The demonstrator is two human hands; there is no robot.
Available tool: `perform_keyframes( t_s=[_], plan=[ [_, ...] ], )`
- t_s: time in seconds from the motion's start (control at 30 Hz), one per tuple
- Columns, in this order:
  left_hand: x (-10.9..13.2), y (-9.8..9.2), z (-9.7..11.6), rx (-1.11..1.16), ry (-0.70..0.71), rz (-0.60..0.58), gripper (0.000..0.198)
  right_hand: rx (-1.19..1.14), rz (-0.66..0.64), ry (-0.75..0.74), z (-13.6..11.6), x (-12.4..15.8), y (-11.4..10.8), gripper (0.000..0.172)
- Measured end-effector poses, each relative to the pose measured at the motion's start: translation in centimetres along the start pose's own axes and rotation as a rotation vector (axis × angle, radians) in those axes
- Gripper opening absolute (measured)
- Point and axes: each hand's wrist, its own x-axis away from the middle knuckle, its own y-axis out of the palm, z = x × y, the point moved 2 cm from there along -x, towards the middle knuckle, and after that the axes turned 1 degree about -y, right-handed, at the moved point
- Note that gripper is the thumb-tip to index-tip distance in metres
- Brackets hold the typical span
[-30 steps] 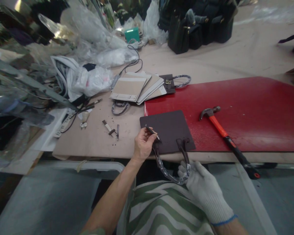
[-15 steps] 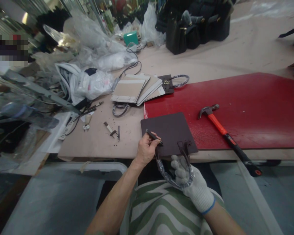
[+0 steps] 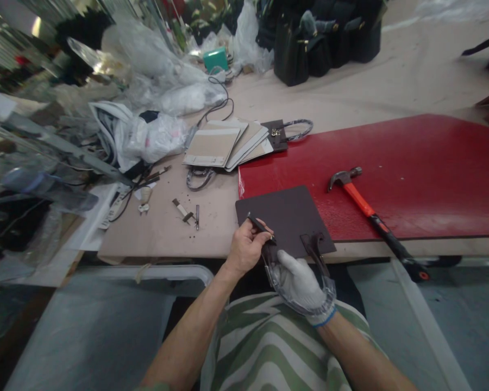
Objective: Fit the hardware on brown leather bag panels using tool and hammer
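Note:
A dark brown flat bag panel (image 3: 283, 209) lies at the table's front edge, partly over the red mat. Its curved bag handle (image 3: 328, 290), wrapped in clear film, hangs over the edge towards my lap. My left hand (image 3: 248, 247), bare, pinches a short dark pen-like tool (image 3: 256, 221) beside the handle's left end. What the tool's tip touches is hidden. My right hand (image 3: 299, 279), in a white knit glove with a blue cuff edge, reaches through the handle loop. Its fingers close round the handle's left side, just below my left hand.
On the red mat (image 3: 411, 174) a claw hammer (image 3: 361, 201) lies with its grip past the front edge. Beige panels (image 3: 214, 144) are stacked behind. Small tools (image 3: 183, 210) lie left. Black bags (image 3: 297, 51) and plastic wrapping (image 3: 163, 98) stand farther back.
My right hand has moved up and left, from the handle's lower right curve to its left side. My left hand keeps the tool at nearly the same spot. The panel has shifted slightly right.

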Motion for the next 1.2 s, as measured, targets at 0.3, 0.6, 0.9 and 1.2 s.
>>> perform_keyframes(
  t_s=[0.3,0.6,0.9,1.2],
  plan=[
    [0.0,0.6,1.7,0.099,-0.043,0.001,0.027,-0.025,0.031,0.107,-0.6,0.4,-0.3,0.036],
    [0.5,0.2,2.7,0.189,-0.124,-0.023,0.03,-0.066,-0.024,0.165,0.0,0.8,-0.1,0.038],
    [1.3,0.1,2.1,0.097,0.026,-0.02,0.022,-0.068,-0.032,0.116,-1.0,0.9,1.1,0.037],
    [2.0,-0.1,2.2,-0.211,0.213,-0.013,0.007,-0.051,0.036,-0.043,-1.7,0.6,1.5,0.022]
  ],
)
